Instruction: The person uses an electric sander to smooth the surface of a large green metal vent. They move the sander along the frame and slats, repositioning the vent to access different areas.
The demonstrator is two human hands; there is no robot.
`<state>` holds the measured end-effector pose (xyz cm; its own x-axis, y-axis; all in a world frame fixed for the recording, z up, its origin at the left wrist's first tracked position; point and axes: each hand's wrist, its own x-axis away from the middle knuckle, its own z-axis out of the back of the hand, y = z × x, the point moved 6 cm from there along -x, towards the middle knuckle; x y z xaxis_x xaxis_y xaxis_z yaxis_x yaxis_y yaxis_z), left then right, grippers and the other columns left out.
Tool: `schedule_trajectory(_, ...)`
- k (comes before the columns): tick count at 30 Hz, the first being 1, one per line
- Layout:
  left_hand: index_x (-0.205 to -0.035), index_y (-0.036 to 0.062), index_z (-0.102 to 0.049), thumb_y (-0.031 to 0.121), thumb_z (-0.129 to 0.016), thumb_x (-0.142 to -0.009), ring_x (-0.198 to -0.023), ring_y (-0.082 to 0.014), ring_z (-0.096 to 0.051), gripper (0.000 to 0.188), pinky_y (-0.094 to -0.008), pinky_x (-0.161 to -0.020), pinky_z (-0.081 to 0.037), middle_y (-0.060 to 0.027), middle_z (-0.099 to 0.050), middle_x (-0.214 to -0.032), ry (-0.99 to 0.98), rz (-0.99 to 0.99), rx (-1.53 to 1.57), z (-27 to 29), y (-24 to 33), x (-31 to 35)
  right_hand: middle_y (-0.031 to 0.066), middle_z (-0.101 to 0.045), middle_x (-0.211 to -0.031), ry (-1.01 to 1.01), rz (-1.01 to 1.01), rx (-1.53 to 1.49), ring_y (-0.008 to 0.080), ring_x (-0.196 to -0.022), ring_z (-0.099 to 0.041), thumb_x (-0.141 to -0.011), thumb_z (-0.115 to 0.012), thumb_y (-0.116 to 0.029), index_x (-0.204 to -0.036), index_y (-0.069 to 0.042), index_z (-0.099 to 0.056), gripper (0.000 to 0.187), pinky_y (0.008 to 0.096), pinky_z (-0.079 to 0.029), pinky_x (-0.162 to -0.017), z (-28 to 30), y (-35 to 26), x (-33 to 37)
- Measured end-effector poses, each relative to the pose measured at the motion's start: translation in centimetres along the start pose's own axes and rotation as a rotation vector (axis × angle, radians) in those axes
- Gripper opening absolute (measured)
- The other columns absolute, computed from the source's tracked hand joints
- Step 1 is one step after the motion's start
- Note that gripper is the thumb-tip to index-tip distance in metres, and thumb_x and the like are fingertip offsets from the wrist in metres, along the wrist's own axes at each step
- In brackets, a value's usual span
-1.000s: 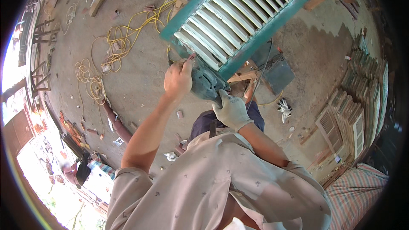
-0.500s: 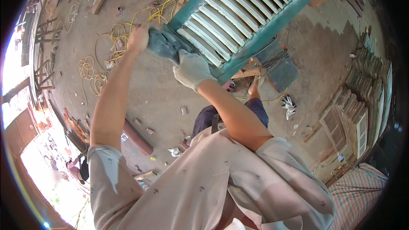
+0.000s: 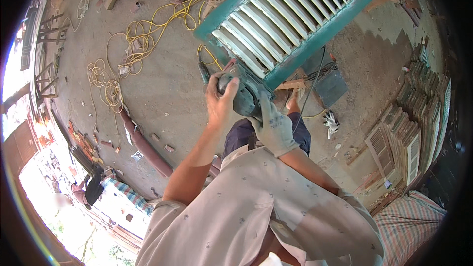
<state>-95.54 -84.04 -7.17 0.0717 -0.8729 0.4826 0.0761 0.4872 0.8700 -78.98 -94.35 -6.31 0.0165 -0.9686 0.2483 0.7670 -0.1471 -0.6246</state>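
Observation:
Both my hands hold a dark, dusty handheld power sander point(image 3: 245, 99) at the near end of a louvred shutter. My bare left hand point(image 3: 220, 101) is closed round its left end, thumb on top. Gloved in pale grey, my right hand point(image 3: 275, 125) grips its right side. The shutter has a green frame point(image 3: 319, 42) and pale slats point(image 3: 268, 29), and it slants away to the upper right. Whether the sander's underside touches the frame's end is hidden. A dark cord point(image 3: 315, 76) hangs to the right of my right hand.
Tangled yellow cord point(image 3: 143, 44) lies on the floor at left, near a brown tube point(image 3: 150, 153). Stacked shutters point(image 3: 411, 123) lean at right. A loose glove point(image 3: 331, 123) and a dark panel point(image 3: 331, 88) lie nearer. Another person point(image 3: 88, 191) is at far left.
Both hands have drawn the sander down and toward my body, from the shutter's left corner to its near end. My left arm has bent and swung right.

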Motion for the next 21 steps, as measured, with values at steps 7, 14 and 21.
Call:
schedule_trajectory(7,-0.122,-0.0088,-0.07,0.035,-0.079,-0.096,-0.102,-0.0158,-0.065,0.052,-0.0307,-0.09,-0.052,-0.011,-0.074,-0.113,0.149,0.038,0.008,2.6,1.7,-9.0,0.0212,-0.08,-0.098,-0.126,-0.036,0.06,0.0387,-0.083,-0.08,-0.1,-0.073,-0.036,-0.161,0.007,-0.037,0.083,0.0487,-0.062,-0.072,-0.7,-4.1,-9.6)
schedule_trajectory(14,-0.101,-0.004,-0.07,0.035,-0.08,-0.093,-0.089,-0.0157,-0.063,0.041,-0.0326,-0.083,-0.053,-0.0079,-0.07,-0.096,0.14,-0.028,-0.132,2.0,1.2,-6.9,0.0243,-0.079,-0.092,-0.245,-0.128,0.027,0.0404,-0.085,-0.08,-0.101,-0.069,-0.037,-0.16,0.012,-0.036,0.084,0.0504,-0.062,-0.078,-0.2,-2.9,-7.3)
schedule_trajectory(21,-0.101,-0.0035,-0.07,0.022,-0.075,-0.097,-0.089,-0.0168,-0.068,0.027,-0.0335,-0.083,-0.056,-0.0116,-0.074,-0.101,0.108,-0.008,0.091,4.1,4.3,-12.6,0.0251,-0.08,-0.1,-0.212,-0.067,-0.034,0.042,-0.094,-0.08,-0.1,-0.072,-0.036,-0.147,0.009,-0.046,0.071,0.0508,-0.063,-0.08,-1.7,-5.2,-13.3)
